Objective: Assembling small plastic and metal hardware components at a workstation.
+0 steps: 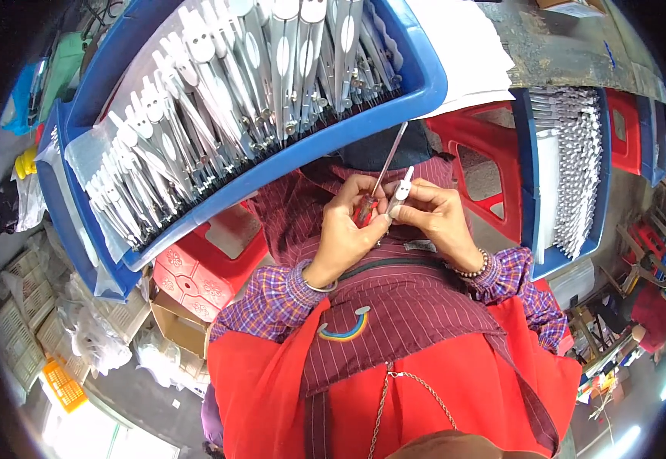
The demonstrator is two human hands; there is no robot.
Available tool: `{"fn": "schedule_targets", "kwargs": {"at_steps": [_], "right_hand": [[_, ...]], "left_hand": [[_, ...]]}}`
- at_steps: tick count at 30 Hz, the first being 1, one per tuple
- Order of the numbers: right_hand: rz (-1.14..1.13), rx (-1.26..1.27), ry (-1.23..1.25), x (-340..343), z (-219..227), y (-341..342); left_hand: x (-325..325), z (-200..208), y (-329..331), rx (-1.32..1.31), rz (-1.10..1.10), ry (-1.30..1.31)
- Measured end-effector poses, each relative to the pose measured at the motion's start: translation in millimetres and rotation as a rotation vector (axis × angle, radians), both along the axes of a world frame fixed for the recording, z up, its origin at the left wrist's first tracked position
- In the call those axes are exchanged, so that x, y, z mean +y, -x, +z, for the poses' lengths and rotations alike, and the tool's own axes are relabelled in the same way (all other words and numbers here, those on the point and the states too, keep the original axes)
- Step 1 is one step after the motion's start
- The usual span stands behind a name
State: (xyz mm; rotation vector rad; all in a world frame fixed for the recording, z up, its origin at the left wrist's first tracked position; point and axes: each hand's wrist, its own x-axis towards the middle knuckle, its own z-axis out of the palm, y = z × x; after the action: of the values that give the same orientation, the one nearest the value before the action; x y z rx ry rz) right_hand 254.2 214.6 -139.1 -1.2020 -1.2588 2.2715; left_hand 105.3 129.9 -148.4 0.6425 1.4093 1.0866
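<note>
My left hand is closed around a screwdriver with a red handle, its long metal shaft pointing up and away from me. Between the fingers of my right hand is a drawing compass with a pale grey head, its narrow grip tip upward. The left fingertips meet the compass's lower part, and its legs are mostly hidden by my fingers. Both hands are close together above my lap. Just beyond them, a large blue bin holds many similar compasses packed in rows, heads up.
White sheets lie beside the bin on a worn table. To the right, another blue bin full of compasses sits by red plastic stools. At left are a red stool, a cardboard box and an orange basket.
</note>
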Motion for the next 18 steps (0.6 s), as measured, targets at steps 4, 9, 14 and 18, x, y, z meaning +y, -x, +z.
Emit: {"fn": "schedule_targets", "kwargs": {"at_steps": [4, 9, 14, 18], "right_hand": [[-0.035, 0.010, 0.057, 0, -2, -1], [0.015, -0.008, 0.066, 2, -9, -5], [0.080, -0.020, 0.011, 6, -7, -3], [0.075, 0.014, 0.027, 6, -3, -3]], "left_hand": [[1, -2, -2, -0.030, 0.080, -0.043], [2, 0, 4, -0.104, 0.064, 0.009], [0, -1, 6, -0.120, 0.060, 0.040], [2, -1, 3, -0.136, 0.057, 0.012]]}}
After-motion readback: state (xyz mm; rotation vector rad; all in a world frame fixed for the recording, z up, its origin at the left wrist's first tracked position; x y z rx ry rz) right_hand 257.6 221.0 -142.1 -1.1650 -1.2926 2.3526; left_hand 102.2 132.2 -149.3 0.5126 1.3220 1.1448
